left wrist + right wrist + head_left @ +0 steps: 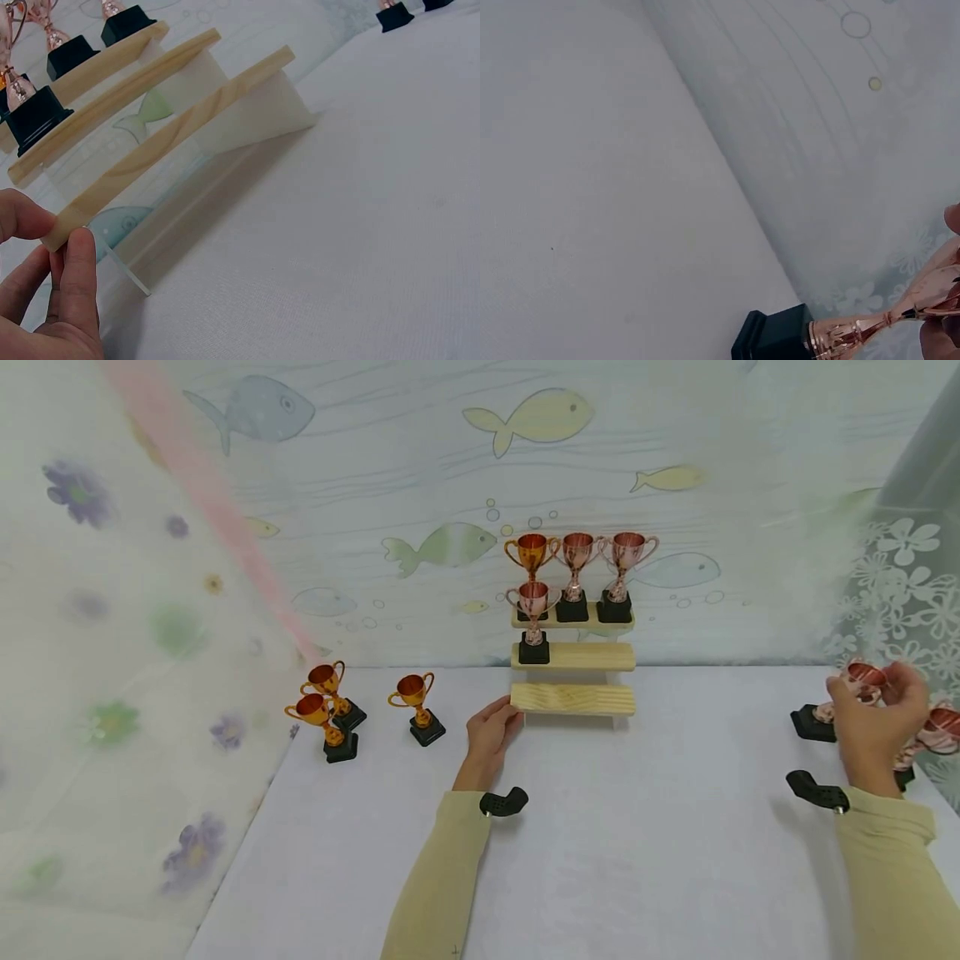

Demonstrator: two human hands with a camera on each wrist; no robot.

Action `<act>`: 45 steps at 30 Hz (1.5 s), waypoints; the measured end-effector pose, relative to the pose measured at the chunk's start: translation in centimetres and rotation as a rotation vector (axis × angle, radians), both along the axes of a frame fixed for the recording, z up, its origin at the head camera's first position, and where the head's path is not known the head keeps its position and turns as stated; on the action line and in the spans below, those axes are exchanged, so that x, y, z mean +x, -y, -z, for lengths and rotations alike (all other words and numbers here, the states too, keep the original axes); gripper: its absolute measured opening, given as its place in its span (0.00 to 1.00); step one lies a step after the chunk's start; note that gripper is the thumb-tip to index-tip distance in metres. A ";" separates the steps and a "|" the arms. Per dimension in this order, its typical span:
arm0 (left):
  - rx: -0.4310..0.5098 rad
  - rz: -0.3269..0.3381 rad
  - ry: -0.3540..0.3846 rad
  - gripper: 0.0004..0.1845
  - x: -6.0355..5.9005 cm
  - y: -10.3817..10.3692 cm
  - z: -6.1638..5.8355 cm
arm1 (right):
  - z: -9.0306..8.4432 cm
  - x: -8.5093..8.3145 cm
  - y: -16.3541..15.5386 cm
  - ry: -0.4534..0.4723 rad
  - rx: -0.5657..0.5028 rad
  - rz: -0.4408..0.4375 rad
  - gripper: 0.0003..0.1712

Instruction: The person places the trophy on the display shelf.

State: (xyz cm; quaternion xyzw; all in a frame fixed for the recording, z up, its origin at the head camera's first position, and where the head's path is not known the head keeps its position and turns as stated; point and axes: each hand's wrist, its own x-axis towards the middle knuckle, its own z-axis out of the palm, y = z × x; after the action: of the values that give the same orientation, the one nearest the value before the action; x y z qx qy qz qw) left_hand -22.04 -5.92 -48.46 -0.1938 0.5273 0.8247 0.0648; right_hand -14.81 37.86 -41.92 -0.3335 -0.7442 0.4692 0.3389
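Right hand (873,722): at 3 o'clock, fingers curled round rose-gold trophy (855,681); light, rigid, slick; grip stem.
Left hand (491,735): fingertips pinch stepped shelf (573,699) end.

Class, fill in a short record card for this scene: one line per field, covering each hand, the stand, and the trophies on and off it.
Left hand: left hand holds the left end of the lowest step of the wooden stand
Right hand: right hand grips a rose trophy, tilted above the table
Top step: three trophies
Middle step: one rose trophy
Lowest step: bare
Table, left: three gold trophies, upright
Table, right: more rose trophies, partly hidden
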 end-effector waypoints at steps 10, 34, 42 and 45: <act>0.010 -0.007 -0.011 0.19 0.0 0.0 -0.3 | 1.6 -0.7 -1.1 -0.094 -0.165 0.027 0.37; 0.001 -0.013 -0.003 0.19 0.1 0.0 -0.1 | 1.7 -0.4 0.3 -0.297 -0.117 -0.035 0.27; 0.007 -0.013 0.012 0.19 0.0 0.0 -0.3 | 1.2 -0.7 1.2 -0.487 -0.203 -0.119 0.25; 0.006 -0.013 0.012 0.18 0.0 0.0 -0.4 | 1.4 -0.8 1.3 -0.483 -0.207 -0.139 0.25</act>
State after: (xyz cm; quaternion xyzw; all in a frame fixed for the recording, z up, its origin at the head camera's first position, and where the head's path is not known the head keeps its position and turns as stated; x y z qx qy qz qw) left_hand -22.08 -5.91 -48.09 -0.2021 0.5232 0.8255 0.0631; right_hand -15.65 36.52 -43.29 -0.1930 -0.6109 0.6308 0.4377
